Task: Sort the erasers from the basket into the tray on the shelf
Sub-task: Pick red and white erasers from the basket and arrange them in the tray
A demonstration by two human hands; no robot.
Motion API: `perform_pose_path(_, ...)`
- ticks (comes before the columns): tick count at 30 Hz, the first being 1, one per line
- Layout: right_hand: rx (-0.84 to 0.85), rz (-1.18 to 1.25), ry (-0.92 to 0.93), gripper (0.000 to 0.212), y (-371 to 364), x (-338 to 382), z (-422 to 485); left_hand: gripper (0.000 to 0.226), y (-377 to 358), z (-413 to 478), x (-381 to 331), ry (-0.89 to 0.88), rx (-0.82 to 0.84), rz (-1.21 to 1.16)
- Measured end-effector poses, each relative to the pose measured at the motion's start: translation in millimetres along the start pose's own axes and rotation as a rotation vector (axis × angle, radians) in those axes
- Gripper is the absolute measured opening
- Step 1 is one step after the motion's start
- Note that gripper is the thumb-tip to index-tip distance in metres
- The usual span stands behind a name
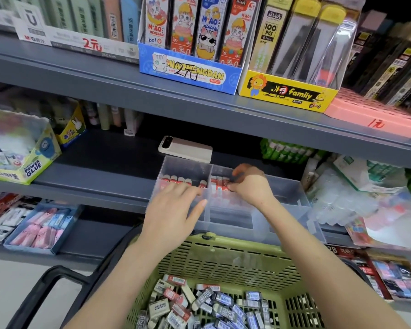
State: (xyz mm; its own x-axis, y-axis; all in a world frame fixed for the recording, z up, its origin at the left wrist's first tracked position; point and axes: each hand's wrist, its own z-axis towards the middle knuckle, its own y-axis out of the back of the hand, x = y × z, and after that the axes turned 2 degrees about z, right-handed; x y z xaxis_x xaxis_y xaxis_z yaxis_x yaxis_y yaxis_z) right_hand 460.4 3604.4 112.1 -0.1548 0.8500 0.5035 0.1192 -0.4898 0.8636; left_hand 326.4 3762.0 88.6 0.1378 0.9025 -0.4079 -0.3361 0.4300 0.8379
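Note:
A clear plastic tray [292, 186] with dividers stands on the middle shelf. Red-sleeved erasers stand in rows in its back left compartment [178, 181] and the middle one [220, 184]. My right hand [249, 184] is inside the middle compartment, its fingertips pinched on a red eraser [228, 185] at the end of that row. My left hand [176, 212] hovers over the left compartment, fingers spread and holding nothing. Below, a green basket [223, 257] holds several loose erasers [204, 307] in red, grey and blue sleeves.
A beige phone-like device [185, 148] lies behind the tray. A Power Glue box [22, 148] sits at the shelf's left, bagged goods [356, 188] at its right. The upper shelf edge [199, 105] overhangs. A black basket handle [57, 281] juts out lower left.

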Motion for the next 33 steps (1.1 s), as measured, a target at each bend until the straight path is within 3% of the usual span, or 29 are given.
perform_pose_path(5,-0.206,0.233,0.292,0.011,20,-4,-67,0.024,6,-1,-3,0.002,-0.059,-0.051)
perform_pose_path(8,-0.343,0.211,0.485,0.010,17,-28,-124,0.021,12,-16,-11,-0.008,-0.135,-0.125)
perform_pose_path(12,0.014,0.250,0.310,0.004,-27,-79,-179,0.025,20,-46,-19,-0.070,-0.197,-0.125)
perform_pose_path(15,0.256,0.140,0.220,0.020,-78,-101,-197,0.020,24,-67,-18,-0.041,-0.181,-0.135)
perform_pose_path(20,0.378,0.014,0.314,0.051,-161,-78,-188,0.010,23,-98,-10,0.137,-0.144,-0.312)
perform_pose_path(26,0.470,-0.165,0.288,0.045,-199,-59,-174,0.022,18,-113,-7,0.305,-0.013,-0.458)
perform_pose_path(29,0.470,0.030,0.160,0.037,-187,-62,-173,0.015,14,-107,-10,0.393,0.075,-0.558)
perform_pose_path(33,0.517,0.636,-0.187,0.021,-139,-64,-177,0.009,-1,-101,-21,0.635,0.321,-0.609)
